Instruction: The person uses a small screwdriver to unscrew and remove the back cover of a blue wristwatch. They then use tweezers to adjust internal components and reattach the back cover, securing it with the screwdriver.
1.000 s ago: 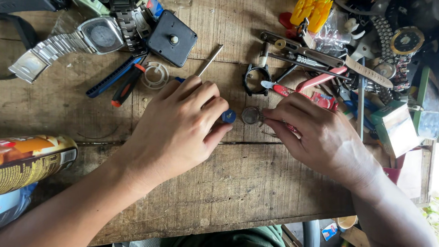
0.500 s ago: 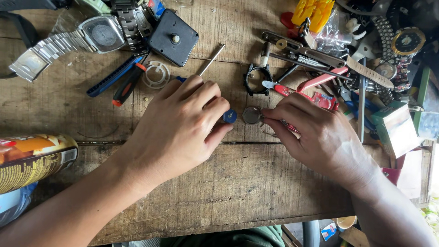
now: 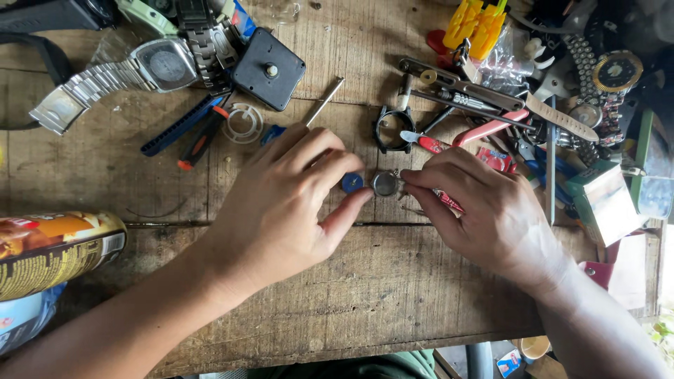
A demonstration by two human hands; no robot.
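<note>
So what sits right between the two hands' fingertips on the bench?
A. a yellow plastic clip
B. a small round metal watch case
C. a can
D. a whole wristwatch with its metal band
B: the small round metal watch case lies on the wooden bench between the left hand and the right hand.

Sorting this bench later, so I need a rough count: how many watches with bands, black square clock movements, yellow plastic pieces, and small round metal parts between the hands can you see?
Watches with metal bands: 2, the silver watch and the gold-dial watch
Black square clock movement: 1
Yellow plastic piece: 1
Small round metal part between left hand and right hand: 1
Total: 5
</note>
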